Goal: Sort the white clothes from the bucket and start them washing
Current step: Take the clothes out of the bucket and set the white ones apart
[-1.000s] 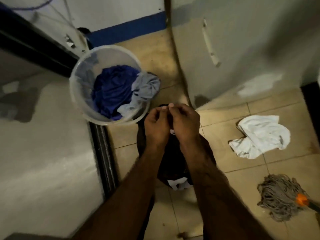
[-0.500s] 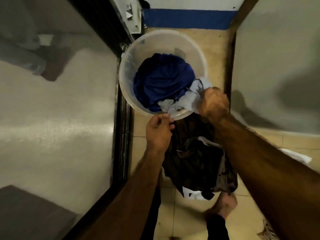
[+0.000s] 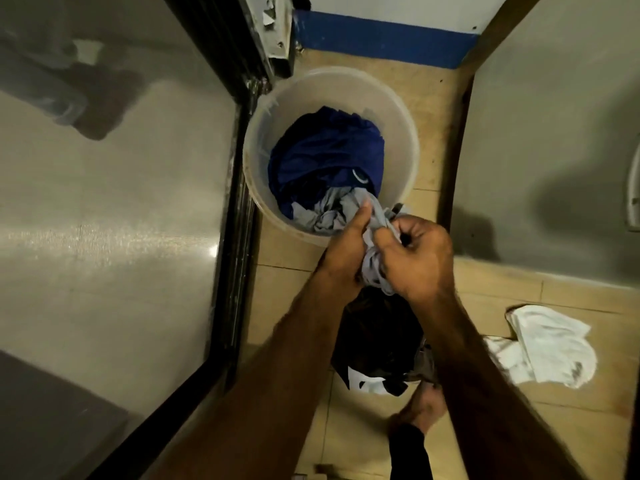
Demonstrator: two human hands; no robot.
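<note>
Both hands now grip the crumpled pale grey garment [image 3: 341, 211], seemingly lifting it from the translucent bucket [image 3: 332, 84]: left hand [image 3: 346, 251], right hand [image 3: 415, 258].

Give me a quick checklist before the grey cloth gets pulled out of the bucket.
1. Grip on the grey cloth by left hand and right hand: ok.
2. Cloth out of the bucket: not ok, one end lies inside.
3. Cloth free of the blue garment: cannot tell, they touch.
4. Cloth counts as white: cannot tell, it looks pale grey in dim light.
5. White cloth on the floor apart from the dark pile: ok.
</note>
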